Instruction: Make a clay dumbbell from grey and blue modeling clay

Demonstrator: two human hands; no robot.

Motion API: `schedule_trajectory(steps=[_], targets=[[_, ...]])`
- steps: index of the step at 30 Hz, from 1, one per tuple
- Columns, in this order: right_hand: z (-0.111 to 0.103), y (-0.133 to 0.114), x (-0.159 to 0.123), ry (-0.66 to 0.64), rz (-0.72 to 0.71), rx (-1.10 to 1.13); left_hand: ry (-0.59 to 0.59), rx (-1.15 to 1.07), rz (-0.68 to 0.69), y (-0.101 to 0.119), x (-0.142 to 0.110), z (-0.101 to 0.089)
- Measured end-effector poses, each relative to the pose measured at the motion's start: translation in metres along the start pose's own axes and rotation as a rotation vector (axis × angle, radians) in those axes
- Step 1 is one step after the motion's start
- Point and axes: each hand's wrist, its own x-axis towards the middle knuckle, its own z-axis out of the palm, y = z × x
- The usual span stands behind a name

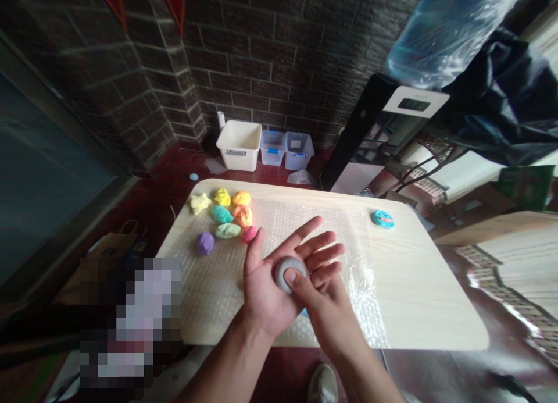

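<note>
Nearest the head camera, two bare forearms (226, 356) reach in from the lower edge and bring the hands together over the bench (427, 275). The left hand (268, 286) lies palm up, its grip apart with thumb and fingers spread, so the palm seems to serve as a small, slightly cupped support. On that palm sits a grey clay disc (297, 264), under the thumb of the right hand (333, 307). The thumb tip rests in the middle of the disc, probably because pressing there, with the palm behind, dents the clay evenly and leaves a raised rim. Whether the right grip is clamped around the left hand I cannot tell, as its fingers are hidden. A small blue patch (304, 313) shows below the hands, too covered to identify.

Under them, bubble wrap (370, 316) spreads over part of the bench, perhaps to protect the wood from soft clay. Grouped at the far left are purple (204, 243), pink (249, 235), pale green (228, 231), teal (222, 214), orange (243, 216), yellow (222, 196), yellow-orange (241, 198) and cream lumps (200, 203), likely put there to be within reach yet beside the work. Well apart at the far right sits a blue piece with a reddish stripe (383, 218), perhaps set aside to avoid knocks.
</note>
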Motion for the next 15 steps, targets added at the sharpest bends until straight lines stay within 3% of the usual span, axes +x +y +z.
schedule_trajectory(steps=[5,15], targets=[[0.0003,-0.0015,-0.0015,-0.027,0.060,0.136,-0.080,-0.014,-0.010,0.0039,0.0014,0.0000],[-0.0009,0.0042,0.0049,0.002,-0.037,0.043,-0.060,0.063,-0.015,-0.0002,0.0022,-0.0015]])
